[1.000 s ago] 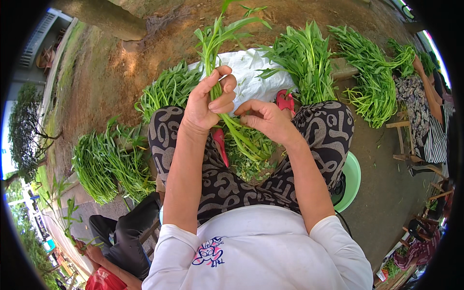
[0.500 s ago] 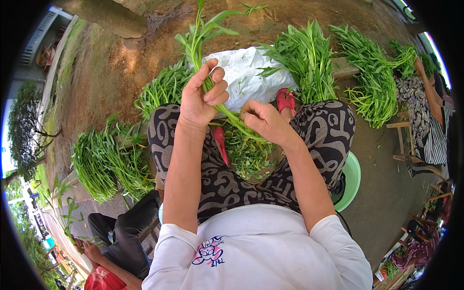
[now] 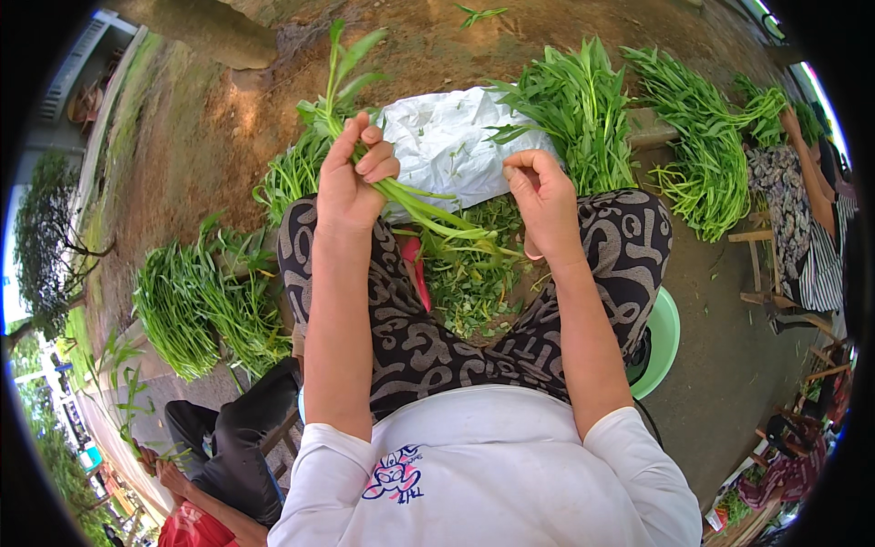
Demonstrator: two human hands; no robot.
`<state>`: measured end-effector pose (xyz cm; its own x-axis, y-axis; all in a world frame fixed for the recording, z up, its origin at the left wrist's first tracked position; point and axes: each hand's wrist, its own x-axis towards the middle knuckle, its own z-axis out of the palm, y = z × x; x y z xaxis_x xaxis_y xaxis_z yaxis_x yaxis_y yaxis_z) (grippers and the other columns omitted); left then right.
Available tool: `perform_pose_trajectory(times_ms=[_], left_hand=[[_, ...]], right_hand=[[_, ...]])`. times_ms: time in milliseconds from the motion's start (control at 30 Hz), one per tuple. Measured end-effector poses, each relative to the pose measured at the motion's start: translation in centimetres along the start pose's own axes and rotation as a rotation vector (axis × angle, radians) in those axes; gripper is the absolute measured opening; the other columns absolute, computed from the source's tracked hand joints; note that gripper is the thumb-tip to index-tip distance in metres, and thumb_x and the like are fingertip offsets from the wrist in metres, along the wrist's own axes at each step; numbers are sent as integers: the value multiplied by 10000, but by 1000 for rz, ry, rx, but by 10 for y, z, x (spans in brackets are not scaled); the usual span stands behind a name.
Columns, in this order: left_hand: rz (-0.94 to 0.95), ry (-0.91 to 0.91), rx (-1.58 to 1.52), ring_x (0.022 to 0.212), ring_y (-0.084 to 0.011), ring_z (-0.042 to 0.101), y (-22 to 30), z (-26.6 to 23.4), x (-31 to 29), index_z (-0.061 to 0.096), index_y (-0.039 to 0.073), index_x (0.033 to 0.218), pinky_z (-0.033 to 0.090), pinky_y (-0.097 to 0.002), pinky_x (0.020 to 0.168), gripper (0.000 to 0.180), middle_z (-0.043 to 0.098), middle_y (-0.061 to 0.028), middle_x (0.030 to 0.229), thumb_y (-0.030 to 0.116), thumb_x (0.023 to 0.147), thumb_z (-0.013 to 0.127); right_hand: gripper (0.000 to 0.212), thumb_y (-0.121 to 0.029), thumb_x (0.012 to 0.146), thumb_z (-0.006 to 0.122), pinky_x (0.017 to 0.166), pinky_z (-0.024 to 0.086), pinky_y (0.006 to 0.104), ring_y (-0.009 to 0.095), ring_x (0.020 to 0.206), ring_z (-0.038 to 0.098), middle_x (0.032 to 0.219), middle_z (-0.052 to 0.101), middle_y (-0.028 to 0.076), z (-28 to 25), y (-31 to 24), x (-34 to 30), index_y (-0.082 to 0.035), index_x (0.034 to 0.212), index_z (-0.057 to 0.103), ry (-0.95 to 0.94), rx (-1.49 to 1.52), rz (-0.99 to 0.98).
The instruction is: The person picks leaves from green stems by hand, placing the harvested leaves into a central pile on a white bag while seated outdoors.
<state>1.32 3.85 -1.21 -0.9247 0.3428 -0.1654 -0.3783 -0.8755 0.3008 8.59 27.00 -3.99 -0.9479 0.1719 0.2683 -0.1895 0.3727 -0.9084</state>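
Note:
My left hand point(image 3: 355, 178) is closed round a small bunch of water spinach stems point(image 3: 415, 208). Their leafy tops point up and away, while the pale cut ends slant down to the right between my knees. Apart from the bunch, my right hand point(image 3: 545, 196) is held over my right knee with thumb and forefinger pinched. Whatever they may hold is too small to make out. Beneath both hands lies a heap of torn leaves and stem bits point(image 3: 474, 283) on the ground. A white plastic sack point(image 3: 447, 137) is spread just beyond, with a few leaf scraps on it.
Bundles of water spinach lie at far right point(image 3: 583, 109), farther right point(image 3: 697, 137) and left point(image 3: 205, 305). A light green basin point(image 3: 670, 342) stands by my right thigh. A person point(image 3: 205, 506) at lower left holds stems; another person point(image 3: 802, 201) sits at right.
My right hand has come off the stems and moved right and slightly up. My left hand has shifted a little left with the bunch.

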Motion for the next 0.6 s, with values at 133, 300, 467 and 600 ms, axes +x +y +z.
perform_pose_trajectory(times_ms=[133, 300, 467, 600], left_hand=[[-23, 39, 141, 531, -63, 362, -18, 2, 1, 523, 41, 1050, 304, -195, 457, 141, 492, -16, 799, 155, 972, 493], [-152, -51, 169, 514, -34, 345, -32, 8, -3, 516, 39, 1092, 292, -170, 442, 164, 479, -21, 843, 137, 961, 513], [-238, -138, 106, 522, -37, 358, -36, 11, -5, 520, 39, 1091, 310, -171, 448, 183, 507, -40, 856, 114, 929, 558], [-183, -78, 114, 587, -57, 408, -39, 9, -2, 515, 20, 1121, 364, -185, 504, 197, 493, -42, 887, 98, 942, 539]], right_hand=[[258, -211, 935, 581, 795, 456, 248, 107, 881, 582, 930, 662, 52, 2, -6, -1, 20, 1046, 614, -276, 372, 142], [555, -382, 853, 668, 861, 473, 313, 204, 983, 608, 1063, 632, 155, 16, -10, -10, 46, 1188, 554, -633, 422, 233], [597, -387, 778, 710, 845, 479, 349, 250, 947, 616, 1031, 635, 168, 25, -23, -17, 45, 1161, 555, -745, 268, 193], [412, -282, 808, 691, 774, 467, 318, 189, 831, 591, 895, 631, 103, 23, -23, -15, 27, 1060, 588, -776, 200, 243]])
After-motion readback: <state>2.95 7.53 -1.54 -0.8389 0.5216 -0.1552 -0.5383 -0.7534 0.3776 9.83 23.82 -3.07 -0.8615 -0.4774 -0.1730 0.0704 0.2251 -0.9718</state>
